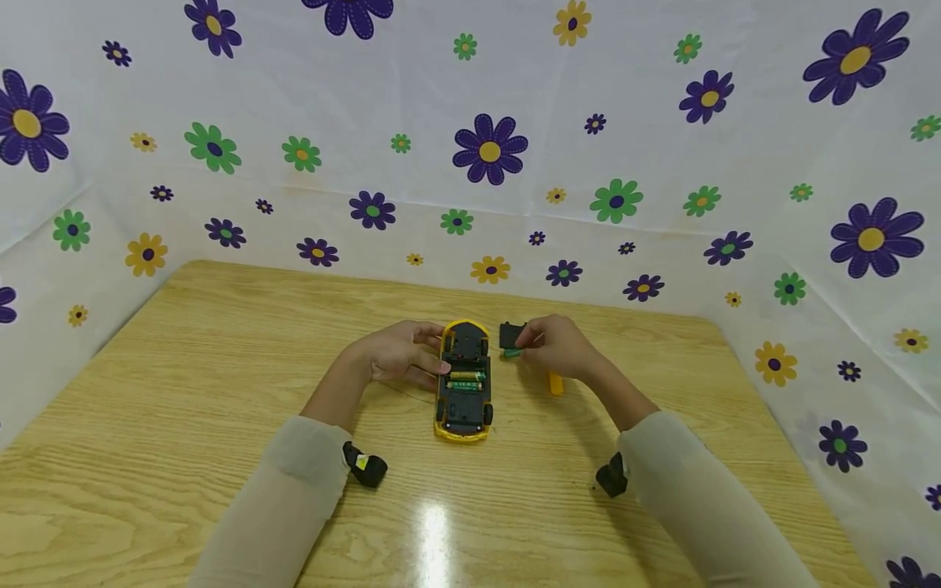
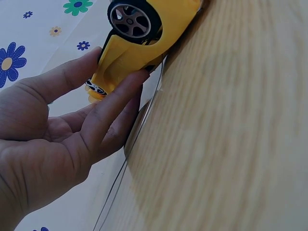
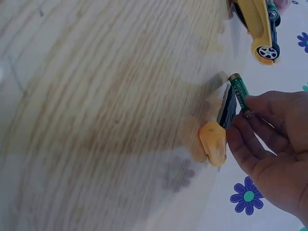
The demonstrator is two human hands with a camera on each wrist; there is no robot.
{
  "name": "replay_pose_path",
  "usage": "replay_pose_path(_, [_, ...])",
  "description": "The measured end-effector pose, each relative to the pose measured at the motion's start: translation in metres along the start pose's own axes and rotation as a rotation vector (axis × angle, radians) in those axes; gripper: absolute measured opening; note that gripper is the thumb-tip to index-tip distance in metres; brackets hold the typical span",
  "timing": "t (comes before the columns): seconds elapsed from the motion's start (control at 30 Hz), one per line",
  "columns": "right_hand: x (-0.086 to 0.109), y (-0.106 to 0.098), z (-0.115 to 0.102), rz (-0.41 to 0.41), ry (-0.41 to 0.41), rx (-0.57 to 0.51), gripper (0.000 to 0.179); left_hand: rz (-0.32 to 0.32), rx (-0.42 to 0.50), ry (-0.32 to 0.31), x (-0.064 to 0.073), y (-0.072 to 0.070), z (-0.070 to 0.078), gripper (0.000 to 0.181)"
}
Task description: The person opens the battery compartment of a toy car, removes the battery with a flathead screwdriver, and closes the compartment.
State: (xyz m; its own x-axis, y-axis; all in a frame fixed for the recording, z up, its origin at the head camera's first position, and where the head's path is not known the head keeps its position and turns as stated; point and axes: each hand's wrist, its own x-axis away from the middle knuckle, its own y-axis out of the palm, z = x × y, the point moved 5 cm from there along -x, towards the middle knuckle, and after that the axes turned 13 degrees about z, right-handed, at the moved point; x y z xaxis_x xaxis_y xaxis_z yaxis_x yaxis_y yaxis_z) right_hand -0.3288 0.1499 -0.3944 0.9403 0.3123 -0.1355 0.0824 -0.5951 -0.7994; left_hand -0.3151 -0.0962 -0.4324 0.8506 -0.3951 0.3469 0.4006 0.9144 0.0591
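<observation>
A yellow toy car [image 1: 466, 412] lies upside down on the table, its black underside facing up. Green batteries [image 1: 465, 386] sit side by side in its uncovered battery compartment. My left hand [image 1: 400, 353] grips the car's left side, thumb over the edge of the underside; in the left wrist view the fingers [image 2: 113, 108] hold the yellow body near a wheel. To the right of the car, my right hand [image 1: 564, 347] pinches a loose green battery [image 3: 239, 91] between thumb and fingers. Close behind that battery is a black cover [image 1: 510, 335], partly hidden by the fingers.
An orange-yellow handle-like piece [image 1: 555, 384] lies just below my right hand, partly covered by it. The wooden table [image 1: 220, 392] ends at a white flowered cloth [image 1: 412, 171] at the back and sides.
</observation>
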Motion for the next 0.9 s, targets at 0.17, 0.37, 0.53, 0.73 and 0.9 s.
replay_pose_path(0.17, [-0.0026,0.0008,0.0010,-0.021,-0.036,0.060,0.012,0.000,-0.003,0.003,-0.0014,-0.0003,-0.0002,0.073])
replay_pose_path(0.37, [-0.0042,0.0017,0.0030,-0.026,-0.067,0.100,0.010,-0.003,-0.007,0.006,-0.0012,-0.0007,-0.0004,0.072])
replay_pose_path(0.53, [-0.0044,0.0030,0.0037,-0.039,-0.085,0.135,0.011,-0.005,-0.008,0.007,-0.0011,-0.0007,-0.0008,0.072])
replay_pose_path(0.73, [-0.0046,0.0044,0.0037,-0.041,-0.102,0.156,0.011,-0.006,-0.007,0.006,-0.0007,-0.0011,-0.0005,0.071])
replay_pose_path(0.9, [-0.0040,0.0007,0.0001,-0.035,-0.102,0.152,0.013,0.000,-0.006,0.006,-0.0003,-0.0012,-0.0003,0.070])
